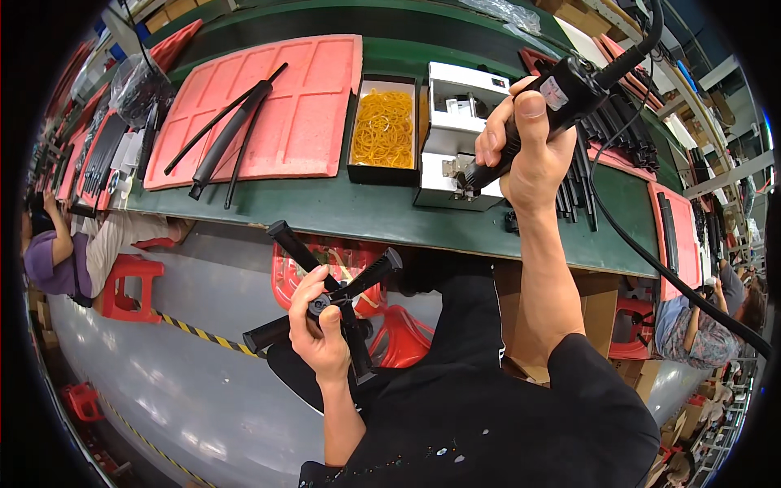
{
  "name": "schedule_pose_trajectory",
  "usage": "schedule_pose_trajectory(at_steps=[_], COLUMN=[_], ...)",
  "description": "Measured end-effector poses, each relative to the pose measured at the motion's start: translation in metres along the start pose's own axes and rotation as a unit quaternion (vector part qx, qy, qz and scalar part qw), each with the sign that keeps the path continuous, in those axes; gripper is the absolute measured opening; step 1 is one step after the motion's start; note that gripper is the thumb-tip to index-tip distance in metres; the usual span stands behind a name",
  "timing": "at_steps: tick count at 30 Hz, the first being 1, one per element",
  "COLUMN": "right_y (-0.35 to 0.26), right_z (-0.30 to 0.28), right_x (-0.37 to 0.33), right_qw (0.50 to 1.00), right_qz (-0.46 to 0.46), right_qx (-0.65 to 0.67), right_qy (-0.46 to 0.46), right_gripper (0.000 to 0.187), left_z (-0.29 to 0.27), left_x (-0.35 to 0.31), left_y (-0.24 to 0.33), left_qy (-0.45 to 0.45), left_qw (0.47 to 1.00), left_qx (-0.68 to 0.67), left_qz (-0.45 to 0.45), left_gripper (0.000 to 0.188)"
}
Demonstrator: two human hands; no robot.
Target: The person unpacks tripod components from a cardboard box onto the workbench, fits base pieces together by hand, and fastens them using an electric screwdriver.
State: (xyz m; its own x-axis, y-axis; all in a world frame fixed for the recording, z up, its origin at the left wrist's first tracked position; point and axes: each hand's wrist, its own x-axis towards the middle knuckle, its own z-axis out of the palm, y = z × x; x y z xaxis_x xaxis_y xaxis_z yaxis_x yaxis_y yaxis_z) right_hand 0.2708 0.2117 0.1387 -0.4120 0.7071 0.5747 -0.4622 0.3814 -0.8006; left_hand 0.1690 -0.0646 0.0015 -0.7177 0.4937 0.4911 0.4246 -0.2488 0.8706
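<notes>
Driver (569, 91) up, base (321, 304) held low

The right hand (533, 150) grips the black driver over the green surface (325, 199), angled down toward the front of a white machine (455, 132); whether they touch I can't make out from here. The left hand (316, 337), out in front of the surface, has the black base by its middle, legs splayed. Just left of the machine sits a box (381, 174) of yellow bands (382, 130), then a pink tray (317, 122) with black rods (232, 138) across it. Farther left, someone in purple (53, 264) is beside a red stool (130, 285).

Factory: long green workbench (325, 203), co-workers (55, 264), hazard tape (205, 334).
</notes>
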Motion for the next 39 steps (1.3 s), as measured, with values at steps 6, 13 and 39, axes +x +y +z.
schedule_pose_trajectory(at_steps=[6,13,39], right_y=[-0.001,0.002,0.029], right_z=[-0.005,-0.011,-0.030], right_x=[-0.001,0.001,0.000], right_qw=[0.999,1.000,0.997], right_qz=[0.016,0.000,0.019], right_qx=[0.008,0.018,0.072], right_qy=[0.029,0.024,-0.033], right_gripper=[0.042,0.043,0.036], left_z=[0.000,0.004,-0.004], left_x=[-0.001,0.002,0.008], left_y=[-0.001,-0.003,0.011], left_qy=[-0.005,-0.008,-0.007], left_qw=[1.000,1.000,0.998], left_qx=[0.001,0.001,0.034], left_qz=[-0.001,-0.002,0.047], left_gripper=[0.034,0.033,0.027])
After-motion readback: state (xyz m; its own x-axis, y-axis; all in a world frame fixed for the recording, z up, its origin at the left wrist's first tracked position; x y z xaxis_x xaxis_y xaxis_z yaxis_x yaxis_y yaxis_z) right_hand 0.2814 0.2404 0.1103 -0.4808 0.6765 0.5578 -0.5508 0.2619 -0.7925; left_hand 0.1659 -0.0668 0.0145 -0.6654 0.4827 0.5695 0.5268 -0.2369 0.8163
